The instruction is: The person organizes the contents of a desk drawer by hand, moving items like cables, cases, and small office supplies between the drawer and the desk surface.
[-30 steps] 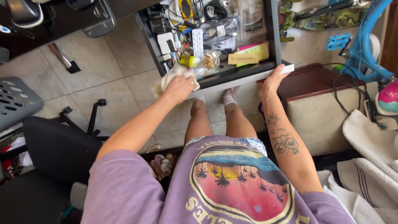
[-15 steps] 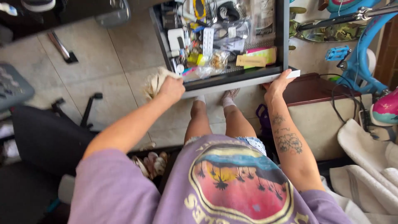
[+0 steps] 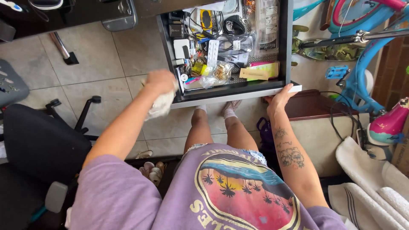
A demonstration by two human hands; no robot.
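down low, the left hand (image 3: 159, 81) has its grip closed around a crumpled cream cloth (image 3: 160, 105), pressed at the left front corner of the open drawer (image 3: 230, 94), roughly ten o'clock from the knees. the right hand (image 3: 279, 101) grips the drawer's front edge at two o'clock, fingers curled over it. cables, a blister pack (image 3: 212, 53) and small packets fill the drawer.

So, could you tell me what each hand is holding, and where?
Left hand grips a bunched cream cloth by its top; right hand holds the open drawer's front edge.
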